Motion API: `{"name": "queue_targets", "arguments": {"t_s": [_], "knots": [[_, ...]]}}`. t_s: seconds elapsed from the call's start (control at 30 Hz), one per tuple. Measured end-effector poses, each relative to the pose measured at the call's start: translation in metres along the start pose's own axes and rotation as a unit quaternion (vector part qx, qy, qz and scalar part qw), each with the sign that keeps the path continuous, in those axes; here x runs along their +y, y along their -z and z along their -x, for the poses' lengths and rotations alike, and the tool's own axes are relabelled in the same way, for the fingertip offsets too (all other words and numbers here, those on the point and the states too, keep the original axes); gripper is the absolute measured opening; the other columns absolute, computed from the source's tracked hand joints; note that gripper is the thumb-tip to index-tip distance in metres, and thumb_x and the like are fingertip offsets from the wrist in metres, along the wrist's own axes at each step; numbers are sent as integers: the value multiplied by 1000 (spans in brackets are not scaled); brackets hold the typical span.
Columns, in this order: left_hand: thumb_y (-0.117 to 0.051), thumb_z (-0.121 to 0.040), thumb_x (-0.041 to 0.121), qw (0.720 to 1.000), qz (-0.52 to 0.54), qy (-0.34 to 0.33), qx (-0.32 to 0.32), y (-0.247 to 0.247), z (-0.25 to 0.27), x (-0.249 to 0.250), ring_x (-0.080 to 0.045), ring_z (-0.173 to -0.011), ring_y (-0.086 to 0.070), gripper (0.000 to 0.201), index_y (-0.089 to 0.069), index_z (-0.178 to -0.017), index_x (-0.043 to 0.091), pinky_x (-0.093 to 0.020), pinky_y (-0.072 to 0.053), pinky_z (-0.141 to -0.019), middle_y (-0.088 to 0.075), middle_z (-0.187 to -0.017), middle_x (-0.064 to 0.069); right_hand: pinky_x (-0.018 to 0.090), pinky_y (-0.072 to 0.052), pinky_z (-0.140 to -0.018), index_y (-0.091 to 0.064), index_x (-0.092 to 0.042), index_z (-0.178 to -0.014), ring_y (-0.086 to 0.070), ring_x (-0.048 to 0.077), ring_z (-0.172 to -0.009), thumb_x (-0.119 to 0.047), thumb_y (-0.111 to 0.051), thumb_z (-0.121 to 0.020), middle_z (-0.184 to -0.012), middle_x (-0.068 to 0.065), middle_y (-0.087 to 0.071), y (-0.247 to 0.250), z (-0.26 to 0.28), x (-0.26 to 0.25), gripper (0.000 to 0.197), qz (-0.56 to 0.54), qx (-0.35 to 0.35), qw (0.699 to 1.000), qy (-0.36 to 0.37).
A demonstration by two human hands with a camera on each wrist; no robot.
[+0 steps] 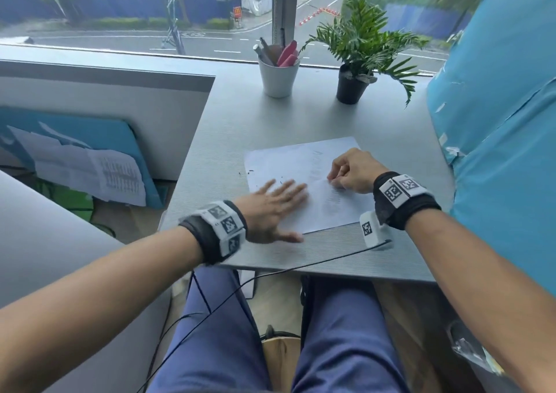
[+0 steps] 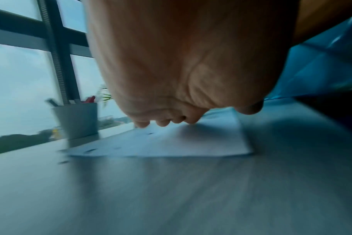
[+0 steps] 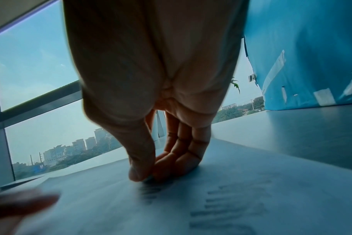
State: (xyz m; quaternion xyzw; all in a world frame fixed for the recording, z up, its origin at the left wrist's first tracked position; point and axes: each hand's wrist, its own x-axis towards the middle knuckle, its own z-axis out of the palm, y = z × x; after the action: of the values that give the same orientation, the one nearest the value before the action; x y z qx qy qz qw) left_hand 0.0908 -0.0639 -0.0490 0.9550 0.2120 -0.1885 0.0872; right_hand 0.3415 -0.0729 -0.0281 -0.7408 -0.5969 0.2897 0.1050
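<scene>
A white printed sheet of paper [image 1: 301, 164] lies flat on the grey table [image 1: 240, 122]. My left hand [image 1: 270, 209] rests palm down on the sheet's near left corner, fingers straight and spread, blurred by motion. The left wrist view shows its fingertips [image 2: 163, 123] touching the paper [image 2: 171, 143]. My right hand [image 1: 332, 180] is curled over the middle of the sheet. Its thumb and fingertips [image 3: 147, 174] pinch together against the paper [image 3: 211, 198], with what looks like a small dark bit between them. Small dark specks [image 1: 249, 171] lie near the sheet's left edge.
A white cup of pens [image 1: 278, 74] and a potted plant [image 1: 352, 86] stand at the back by the window. A blue panel [image 1: 496, 122] borders the table on the right. A black cable [image 1: 301, 268] crosses the front edge. Loose papers [image 1: 90, 170] lean at lower left.
</scene>
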Motion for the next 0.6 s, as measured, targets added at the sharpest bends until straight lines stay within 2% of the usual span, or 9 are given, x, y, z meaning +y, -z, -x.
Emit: {"name": "queue_targets", "arguments": {"t_s": [0.07,0.13,0.27,0.37,0.5,0.53,0.6], "knots": [[-21,-89,76,997,19,-68,-22,-4,-9,24,-16,-147,22,90,11,-155,25,-40,15,-118,22,-160,3,14,-46,-60,-75,-13,-84,-58,8,-61,-7,-73,-78,-73,3,-70,0,1,-1,9,4,4,1000,4],[-24,-93,71,996,48,-75,-30,-6,-15,23,-16,-147,21,84,10,-156,28,-42,15,-117,21,-161,5,14,-46,-59,-75,-12,-84,-58,8,-59,-7,-73,-78,-71,2,-69,-1,3,-1,9,6,7,1000,10],[-17,-87,75,996,72,33,-29,5,-13,-29,-19,-146,24,86,17,-153,31,-53,7,-120,28,-158,2,10,-44,-57,-75,-13,-83,-57,4,-57,-8,-73,-78,-67,-2,-68,-1,5,-2,7,1,9,1000,3],[-20,-82,79,986,102,126,-40,11,-7,-62,-21,-147,22,97,17,-154,26,-50,6,-120,28,-158,-2,9,-43,-55,-75,-14,-82,-57,1,-56,-9,-73,-78,-65,-5,-67,-1,6,-3,7,-3,12,1000,-5],[-26,-85,81,965,52,255,-22,13,-8,-67,-26,-149,17,107,12,-155,10,-48,11,-119,21,-161,-11,15,-45,-67,-75,-14,-80,-57,4,-60,-9,-71,-77,-64,-5,-65,-4,9,-7,7,4,28,1000,-7],[-27,-86,79,967,41,253,-1,15,-9,-61,-26,-149,17,106,10,-155,8,-50,12,-119,20,-161,-11,17,-47,-71,-75,-15,-79,-58,7,-63,-10,-71,-76,-66,-4,-65,-5,10,-8,7,7,28,1000,-8],[-32,-90,73,981,50,182,41,21,-14,-43,-24,-149,16,100,9,-156,9,-52,7,-120,19,-162,-8,20,-51,-79,-74,-18,-76,-60,11,-75,-11,-70,-75,-78,0,-65,-6,12,-11,8,27,26,999,-9]]}}
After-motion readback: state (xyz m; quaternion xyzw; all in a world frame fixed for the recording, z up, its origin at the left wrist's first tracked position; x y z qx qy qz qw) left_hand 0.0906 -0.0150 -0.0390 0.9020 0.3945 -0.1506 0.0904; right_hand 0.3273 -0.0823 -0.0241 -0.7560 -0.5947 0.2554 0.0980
